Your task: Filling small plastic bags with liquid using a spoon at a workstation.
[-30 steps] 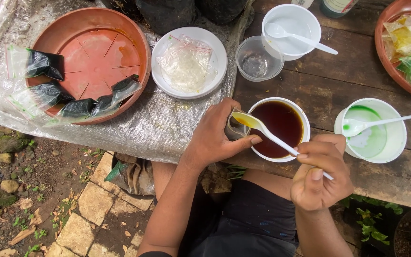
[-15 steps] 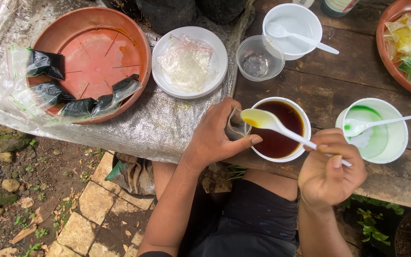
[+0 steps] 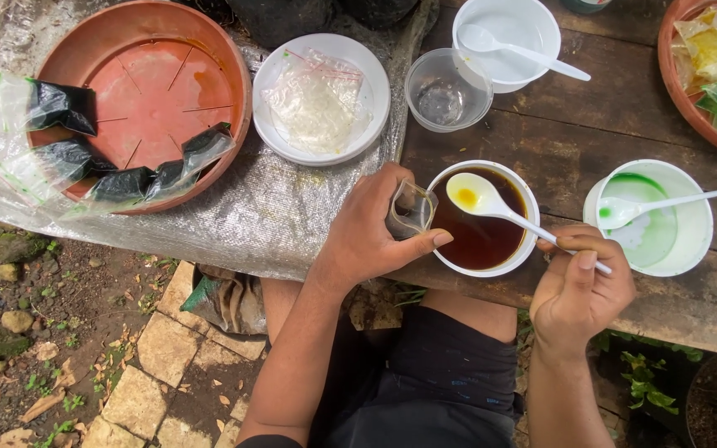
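Left hand (image 3: pixel 367 236) fingers pinch a small bag (image 3: pixel 411 209) open; right hand (image 3: pixel 578 286) grips the spoon (image 3: pixel 499 207), whose bowl lies at three o'clock of the bag.

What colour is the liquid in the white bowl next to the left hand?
Dark brown liquid fills the round white bowl; the head view shows it clearly.

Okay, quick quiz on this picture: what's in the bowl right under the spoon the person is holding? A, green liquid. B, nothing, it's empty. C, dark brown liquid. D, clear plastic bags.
C: the right hand holds the white spoon over a white bowl filled with dark brown liquid, while the left hand holds a small plastic bag open at its rim.
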